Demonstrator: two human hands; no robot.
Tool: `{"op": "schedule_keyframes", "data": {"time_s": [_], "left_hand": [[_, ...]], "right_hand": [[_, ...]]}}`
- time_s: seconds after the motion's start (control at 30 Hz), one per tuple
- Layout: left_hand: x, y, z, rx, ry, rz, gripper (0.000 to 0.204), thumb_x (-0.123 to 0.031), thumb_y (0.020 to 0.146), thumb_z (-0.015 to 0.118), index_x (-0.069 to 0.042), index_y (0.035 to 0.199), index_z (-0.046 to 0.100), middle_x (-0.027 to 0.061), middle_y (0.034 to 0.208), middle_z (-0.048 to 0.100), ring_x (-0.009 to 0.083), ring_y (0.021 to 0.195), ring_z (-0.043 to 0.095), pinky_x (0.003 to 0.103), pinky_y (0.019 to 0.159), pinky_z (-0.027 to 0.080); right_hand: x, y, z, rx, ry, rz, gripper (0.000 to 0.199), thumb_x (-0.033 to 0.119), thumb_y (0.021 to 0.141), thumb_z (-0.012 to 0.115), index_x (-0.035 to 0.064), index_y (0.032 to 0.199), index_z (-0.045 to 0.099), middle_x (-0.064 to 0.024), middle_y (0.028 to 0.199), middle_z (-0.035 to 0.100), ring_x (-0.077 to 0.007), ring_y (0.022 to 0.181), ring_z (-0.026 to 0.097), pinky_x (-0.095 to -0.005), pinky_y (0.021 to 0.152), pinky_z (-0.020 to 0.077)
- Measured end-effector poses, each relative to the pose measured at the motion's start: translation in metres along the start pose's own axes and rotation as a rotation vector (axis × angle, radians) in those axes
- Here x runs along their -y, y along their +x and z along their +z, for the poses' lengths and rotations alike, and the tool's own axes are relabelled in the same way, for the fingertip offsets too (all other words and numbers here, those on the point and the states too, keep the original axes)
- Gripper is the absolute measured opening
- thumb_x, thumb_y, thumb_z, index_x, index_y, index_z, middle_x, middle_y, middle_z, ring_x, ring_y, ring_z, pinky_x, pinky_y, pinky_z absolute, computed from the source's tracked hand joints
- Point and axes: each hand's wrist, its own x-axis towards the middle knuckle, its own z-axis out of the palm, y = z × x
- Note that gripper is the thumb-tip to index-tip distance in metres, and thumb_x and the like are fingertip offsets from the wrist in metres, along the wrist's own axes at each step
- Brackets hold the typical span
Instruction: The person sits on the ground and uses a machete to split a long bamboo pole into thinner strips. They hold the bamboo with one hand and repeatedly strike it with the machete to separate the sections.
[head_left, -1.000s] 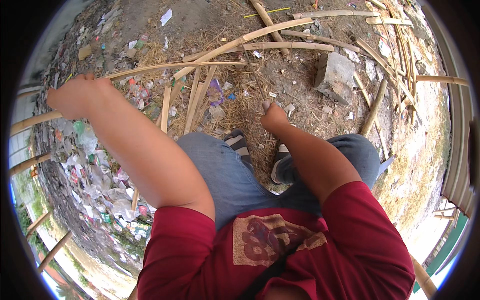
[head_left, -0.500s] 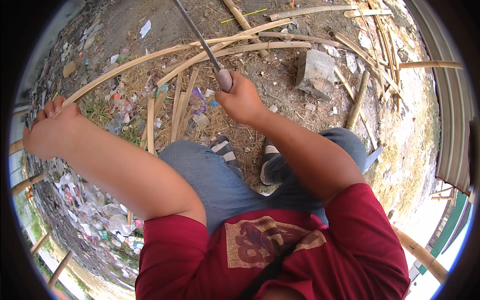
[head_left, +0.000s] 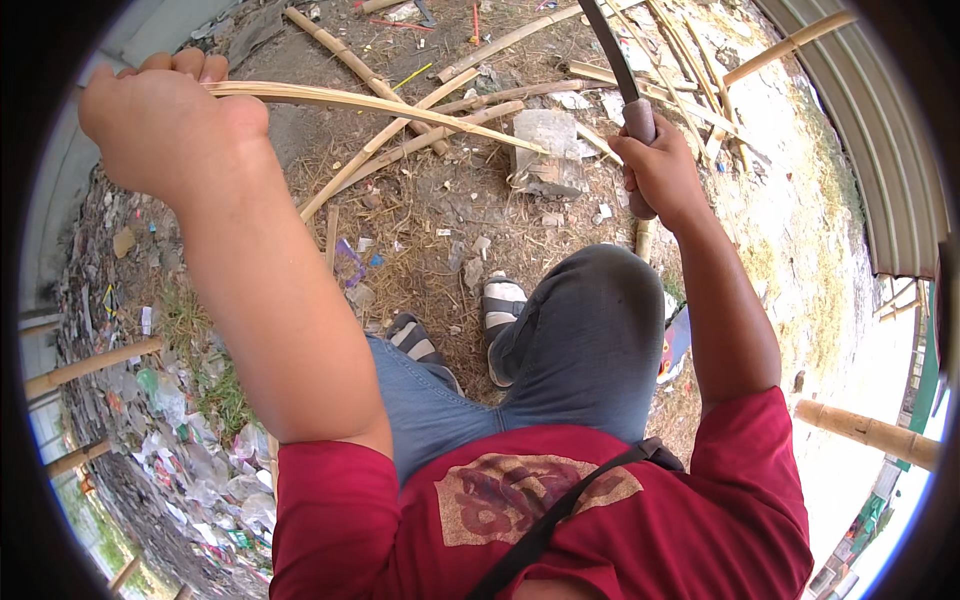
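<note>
Bamboo strip [head_left: 380,105] runs from 10 o'clock toward centre, left hand [head_left: 165,125] clenched round its end. Right hand [head_left: 660,170] grips a knife [head_left: 620,75], now raised higher; its blade is cut off, possibly, at 12 o'clock.

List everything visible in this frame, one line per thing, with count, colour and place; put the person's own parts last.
bamboo strip: one, pale tan, held at its left end, its far end reaching the stone block
long knife: one, dark blade with grey-brown handle, raised at upper right
stone block: one, grey, on the ground at upper centre
bamboo poles: several, tan, scattered across the ground at top
bamboo post: one, tan, lower right
litter: many scraps, mixed colours, along the left edge
corrugated sheet: one, grey, right edge
sandals: two, striped grey and white, centre
left hand: gripping the bamboo strip
right hand: gripping the long knife handle
</note>
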Motion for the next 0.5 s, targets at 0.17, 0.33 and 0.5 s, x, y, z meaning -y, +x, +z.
{"op": "schedule_keyframes", "data": {"time_s": [0.17, 0.33, 0.5], "left_hand": [[0.014, -0.032, 0.060, 0.104, 0.098, 0.064, 0.015, -0.014, 0.094, 0.042, -0.002, 0.087, 0.038, 0.0096, 0.073, 0.041, 0.0187, 0.059, 0.037, 0.035, 0.057, 0.035], [0.047, -0.024, 0.094, 0.090, 0.512, 0.462, 0.027, -0.024, 0.090, 0.049, 0.002, 0.086, 0.056, 0.0112, 0.081, 0.058, 0.0215, 0.065, 0.054, 0.037, 0.059, 0.042], [0.049, -0.024, 0.124, 0.055, 0.451, 0.315, 0.025, -0.027, 0.091, 0.047, -0.003, 0.094, 0.055, 0.0087, 0.085, 0.058, 0.0220, 0.068, 0.054, 0.038, 0.060, 0.043]], "right_hand": [[-0.062, -0.017, -0.035, 0.049, -0.053, 0.119, 0.033, 0.020, 0.087, 0.071, 0.0017, 0.111, 0.059, -0.0035, 0.073, 0.059, -0.0117, 0.058, 0.056, -0.0310, 0.053, 0.0471], [-0.072, -0.020, -0.026, 0.189, -0.099, 0.047, 0.042, 0.031, 0.085, 0.075, -0.0010, 0.108, 0.061, -0.0083, 0.078, 0.063, -0.0150, 0.063, 0.060, -0.0335, 0.059, 0.0491], [-0.116, -0.003, 0.025, 0.353, -0.074, -0.009, 0.039, 0.021, 0.084, 0.068, -0.0006, 0.114, 0.056, -0.0192, 0.094, 0.067, -0.0305, 0.085, 0.066, -0.0426, 0.076, 0.0516]]}}
